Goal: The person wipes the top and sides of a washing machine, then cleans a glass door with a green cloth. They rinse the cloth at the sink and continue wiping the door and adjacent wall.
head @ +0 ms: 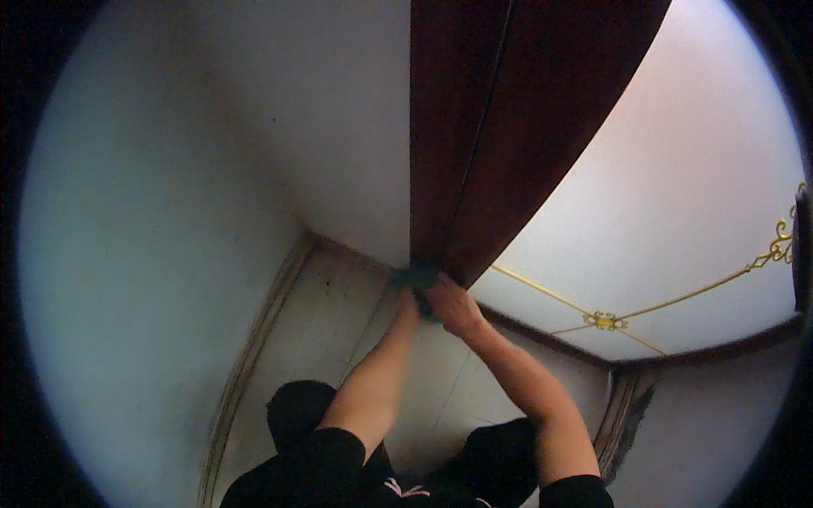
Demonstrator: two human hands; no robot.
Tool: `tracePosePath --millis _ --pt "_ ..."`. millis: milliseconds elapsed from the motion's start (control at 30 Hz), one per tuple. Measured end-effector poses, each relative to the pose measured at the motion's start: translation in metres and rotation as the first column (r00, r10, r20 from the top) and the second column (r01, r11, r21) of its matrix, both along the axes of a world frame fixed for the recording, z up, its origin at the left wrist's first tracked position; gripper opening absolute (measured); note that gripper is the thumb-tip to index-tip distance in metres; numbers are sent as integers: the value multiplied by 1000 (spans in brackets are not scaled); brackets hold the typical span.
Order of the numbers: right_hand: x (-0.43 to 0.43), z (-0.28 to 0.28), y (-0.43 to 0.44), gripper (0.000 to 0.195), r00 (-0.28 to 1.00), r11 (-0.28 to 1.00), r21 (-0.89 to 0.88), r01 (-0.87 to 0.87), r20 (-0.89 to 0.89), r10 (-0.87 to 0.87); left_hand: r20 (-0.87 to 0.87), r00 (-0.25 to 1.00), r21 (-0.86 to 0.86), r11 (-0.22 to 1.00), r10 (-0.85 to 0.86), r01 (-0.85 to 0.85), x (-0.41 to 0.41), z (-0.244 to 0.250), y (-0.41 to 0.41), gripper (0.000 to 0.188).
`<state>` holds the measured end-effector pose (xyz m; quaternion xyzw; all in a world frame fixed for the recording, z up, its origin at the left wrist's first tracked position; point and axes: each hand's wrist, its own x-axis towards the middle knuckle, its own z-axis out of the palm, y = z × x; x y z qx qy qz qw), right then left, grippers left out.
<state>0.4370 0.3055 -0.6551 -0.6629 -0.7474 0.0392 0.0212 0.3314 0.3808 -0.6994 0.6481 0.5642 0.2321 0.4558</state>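
A dark green cloth [416,274] lies against the foot of a dark reddish-brown door frame [470,146], close to the floor. My right hand [454,303] presses at the cloth's right side, by the frame's lower right edge, its fingers partly hidden. My left hand [408,297] reaches to the cloth from below; its fingers are blurred and mostly covered by the green fabric, so its grip does not show. Part of the cloth hangs between the two hands.
Pale tiled floor [317,317] spreads below the hands. A plain wall [140,254] with a worn baseboard [254,343] stands at left. At right, a white panel [635,190] carries gold scroll trim [605,320]. My bent knees are near the bottom.
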Motion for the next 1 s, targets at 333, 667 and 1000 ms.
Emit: tracePosePath --millis 333,667,1000 --pt "28 49 -70 52 984 962 274 9 167 -57 223 882 -360 876 416 -322 60 56 -62 35" --pt "38 258 -43 62 972 548 815 188 -72 -226 333 920 867 451 -208 -212 76 345 -43 46" --pt "27 269 -94 29 967 470 879 84 -185 173 -172 985 984 -45 -20 171 92 365 13 67"
